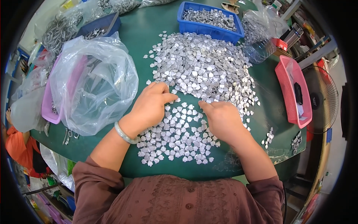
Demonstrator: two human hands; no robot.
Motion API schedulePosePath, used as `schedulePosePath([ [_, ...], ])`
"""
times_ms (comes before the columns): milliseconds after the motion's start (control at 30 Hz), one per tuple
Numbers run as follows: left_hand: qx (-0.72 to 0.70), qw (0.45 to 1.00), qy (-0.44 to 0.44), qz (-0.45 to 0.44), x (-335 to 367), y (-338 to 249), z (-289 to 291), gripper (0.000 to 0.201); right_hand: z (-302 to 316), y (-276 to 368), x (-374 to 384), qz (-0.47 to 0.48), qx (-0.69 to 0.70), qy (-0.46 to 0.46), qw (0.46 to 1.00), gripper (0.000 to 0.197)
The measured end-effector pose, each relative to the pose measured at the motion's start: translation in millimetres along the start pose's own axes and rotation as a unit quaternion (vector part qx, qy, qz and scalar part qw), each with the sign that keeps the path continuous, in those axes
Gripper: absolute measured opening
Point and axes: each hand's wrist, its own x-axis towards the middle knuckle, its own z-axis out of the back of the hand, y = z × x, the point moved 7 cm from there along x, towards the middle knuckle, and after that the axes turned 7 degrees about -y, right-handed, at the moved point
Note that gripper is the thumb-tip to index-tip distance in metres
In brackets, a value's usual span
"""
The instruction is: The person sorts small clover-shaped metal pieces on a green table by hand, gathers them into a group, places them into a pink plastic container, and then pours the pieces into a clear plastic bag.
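A heap of small flat silvery metal pieces (pixel 201 63), leaf-like with jagged edges, covers the middle of the table. Nearer my body lies a thinner, spread-out layer of the same pieces (pixel 175 138). My left hand (pixel 151 106), with a pale bangle (pixel 125 133) at its wrist, rests at the left between the two groups. Its fingers are curled, and one digit reaches toward a piece beside the heap. Opposite it, my right hand (pixel 223 119) points a finger at the heap's near edge, its other fingers folded under. Whatever either hand holds is hidden.
A blue tray (pixel 210 31) of metal parts stands behind the heap. To the left are a clear plastic bag (pixel 100 89) and a purple basket (pixel 46 102). A pink basket (pixel 294 93) and a fan (pixel 320 99) stand right. Another person's orange sleeve (pixel 18 145) shows far left.
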Motion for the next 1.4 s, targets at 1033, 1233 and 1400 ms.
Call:
schedulePosePath([
  [1033, 0.049, 0.993, 0.01, 0.11, -33, 17, 19, 0.048, -23, 34, 58, -0.005, -0.014, 0.082, 0.996, 0.052],
  [1233, 0.049, 0.989, 0.032, 0.137, -32, 23, 14, 0.05, -29, 41, 55, -0.007, 0.002, 0.223, 0.975, 0.049],
  [1400, 0.025, 0.994, 0.011, 0.11, -27, 21, 15, 0.05, -27, 37, 75, -0.006, 0.018, 0.131, 0.991, 0.045],
])
